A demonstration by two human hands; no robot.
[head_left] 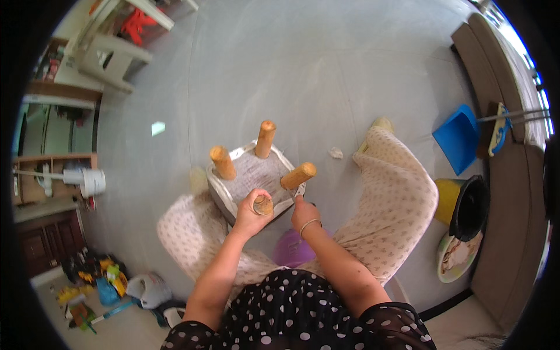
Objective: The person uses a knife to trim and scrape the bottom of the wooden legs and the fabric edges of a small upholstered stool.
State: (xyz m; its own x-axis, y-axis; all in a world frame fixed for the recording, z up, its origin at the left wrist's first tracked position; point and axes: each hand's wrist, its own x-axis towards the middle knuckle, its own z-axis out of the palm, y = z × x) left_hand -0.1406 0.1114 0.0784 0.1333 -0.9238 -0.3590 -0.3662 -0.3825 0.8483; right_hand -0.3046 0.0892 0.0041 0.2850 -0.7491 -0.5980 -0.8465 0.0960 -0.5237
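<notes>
An upside-down square stool (259, 175) lies between my knees, its padded seat down, with a whitish rim around a worn underside and short wooden legs (265, 140) pointing up. My left hand (254, 216) is wrapped around the near leg, whose round end shows at the top of my grip. My right hand (304, 216) is closed on a metal tool (291, 193) with a dark handle, held at the stool's rim just below the right leg (298, 175). Its exact kind is hidden by my fingers. A purple round thing (291, 252) shows beneath my right forearm.
A blue dustpan (452, 137), a brush (497, 129), a yellow bin (446, 201) with black bag and a basin (449, 274) stand right, by a brown sofa (484, 52). Left are a plastic stool (111, 61), white bucket (92, 182) and piled toys (93, 280). A crumpled scrap (335, 153) lies ahead.
</notes>
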